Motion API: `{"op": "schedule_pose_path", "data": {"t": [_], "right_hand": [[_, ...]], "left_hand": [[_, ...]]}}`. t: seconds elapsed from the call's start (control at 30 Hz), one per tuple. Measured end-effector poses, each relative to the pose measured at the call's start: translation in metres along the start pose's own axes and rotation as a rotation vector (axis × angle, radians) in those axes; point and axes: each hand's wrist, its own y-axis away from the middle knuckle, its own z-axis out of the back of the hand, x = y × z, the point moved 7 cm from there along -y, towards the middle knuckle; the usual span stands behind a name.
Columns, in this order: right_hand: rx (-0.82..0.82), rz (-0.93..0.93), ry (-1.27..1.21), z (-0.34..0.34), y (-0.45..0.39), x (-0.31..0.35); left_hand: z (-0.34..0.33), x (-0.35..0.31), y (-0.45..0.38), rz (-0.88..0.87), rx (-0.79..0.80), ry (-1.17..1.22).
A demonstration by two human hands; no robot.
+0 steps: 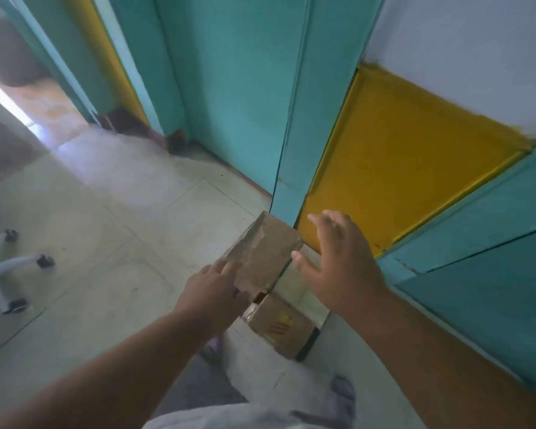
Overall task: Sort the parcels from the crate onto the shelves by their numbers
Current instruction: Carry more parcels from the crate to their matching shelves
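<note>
1. Two brown parcels low by the teal shelf edge [287,193]: upper parcel [265,258] tilted above the tiled floor [112,212], lower parcel [280,328] resting on it.
2. Left hand [212,287] touching the upper parcel's near-left corner, fingers bent around it.
3. Right hand [338,261] just beside the parcel, fingers spread, gripping nothing.

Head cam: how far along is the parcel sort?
Done: nothing visibly shelved; no shelf shows. In hand: the left hand touches the upper cardboard parcel; the right hand hovers open beside it. Left: the lower parcel on the floor; no numbers readable.
</note>
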Motion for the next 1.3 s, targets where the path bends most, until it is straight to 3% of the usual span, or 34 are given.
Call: {"op": "schedule_pose_path", "data": {"t": [0.2, 0.4, 0.6, 0.73, 0.83, 1.07, 1.23, 1.3], "right_hand": [[0.057, -0.19, 0.039, -0.052, -0.058, 0.015], [0.149, -0.329, 0.061, -0.139, -0.085, -0.022], [0.318, -0.373, 0.11, -0.265, -0.141, -0.085], [0.344, -0.417, 0.189, -0.316, -0.175, -0.128], [0.434, -0.519, 0.103, -0.341, -0.185, -0.151], [0.248, -0.513, -0.069, -0.318, -0.181, -0.148], [0.021, -0.493, -0.314, -0.234, -0.149, -0.11], [-0.047, -0.519, -0.399, -0.187, -0.131, -0.094]], "left_hand": [[-0.016, 0.07, -0.091, -0.034, 0.197, -0.091], [-0.079, 0.113, -0.163, 0.059, 0.265, 0.091], [-0.165, 0.151, -0.211, 0.305, 0.255, 0.493], [-0.219, 0.159, -0.221, 0.621, 0.33, 0.948], [-0.241, 0.152, -0.227, 0.737, 0.354, 1.257], [-0.229, 0.147, -0.203, 0.856, 0.322, 1.619], [-0.164, 0.143, -0.162, 0.812, 0.137, 1.668], [-0.13, 0.139, -0.144, 0.759, 0.162, 1.799]]}}
